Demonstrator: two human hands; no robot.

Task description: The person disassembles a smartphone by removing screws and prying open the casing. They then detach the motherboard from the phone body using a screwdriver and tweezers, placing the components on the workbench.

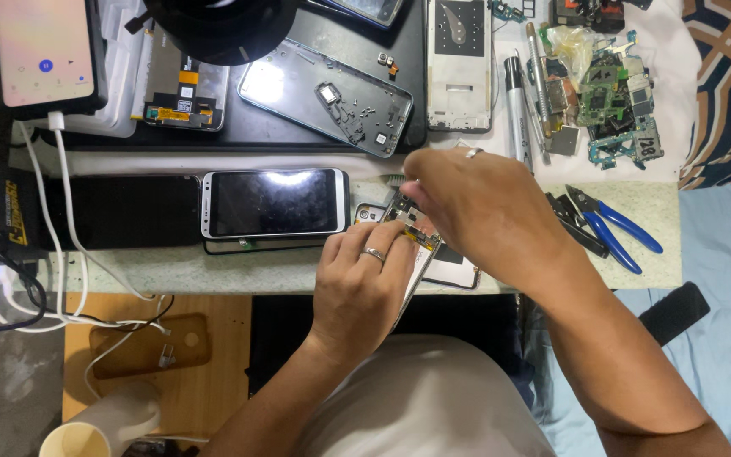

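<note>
My left hand (361, 283), with a ring on one finger, grips an opened phone body (416, 233) at the near edge of the worktop, holding it tilted on its side. My right hand (475, 207), also ringed, reaches over from the right with its fingertips pinched at the top of that phone's exposed inner parts. What the fingertips hold is hidden. A white-framed phone (274, 203) with a dark screen lies flat just left of my hands. Another phone part (454, 271) lies under the opened body.
Blue-handled pliers (615, 228) lie right of my hands. Circuit boards (615, 97), pens (516, 101), a phone frame (327, 97) with small screws and a white back panel (458, 63) lie behind. A lit phone (44, 52) charges far left on white cables (61, 254). A paper cup (74, 440) stands below.
</note>
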